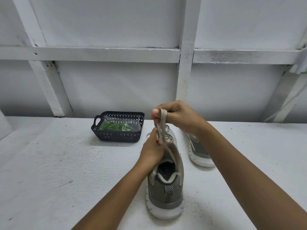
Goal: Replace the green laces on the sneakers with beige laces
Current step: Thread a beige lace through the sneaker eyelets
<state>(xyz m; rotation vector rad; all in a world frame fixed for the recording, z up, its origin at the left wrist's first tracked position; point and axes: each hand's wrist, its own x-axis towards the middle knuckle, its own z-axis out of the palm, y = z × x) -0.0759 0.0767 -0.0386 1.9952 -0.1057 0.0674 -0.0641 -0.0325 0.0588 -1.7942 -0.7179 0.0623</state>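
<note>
- Fingers [155,113] of the right hand [177,116], just above the centre of the frame, are curled and pinch the top of a raised loop of beige lace [163,120] between thumb and forefinger.
- Lower down, the left hand [152,152] has its fingers [153,135] bunched together, pinching the strands of the same lace where they run down towards the shoe's tongue.
- Both hands work over the near sneaker [166,183], which stands upright on the white table [58,171] at lower centre, heel towards the camera. The lace runs from the hands down along its collar.
- No green shows on this sneaker. Its eyelets appear already threaded in beige, and the raised loop suggests the bow is being tied, so this shoe looks close to finished.
- Green laces [114,126] lie inside a clear plastic bag [135,124] in the dark basket [119,136] at centre left, well apart from the shoes. Taking them out seems to be done.
- A second sneaker [198,150] sits just right of the first, mostly hidden behind the right forearm. Its lacing is out of sight, so I cannot tell whether it carries beige laces yet.
- What remains, as far as can be judged: pull this knot tight, then check or finish the other shoe.
</note>
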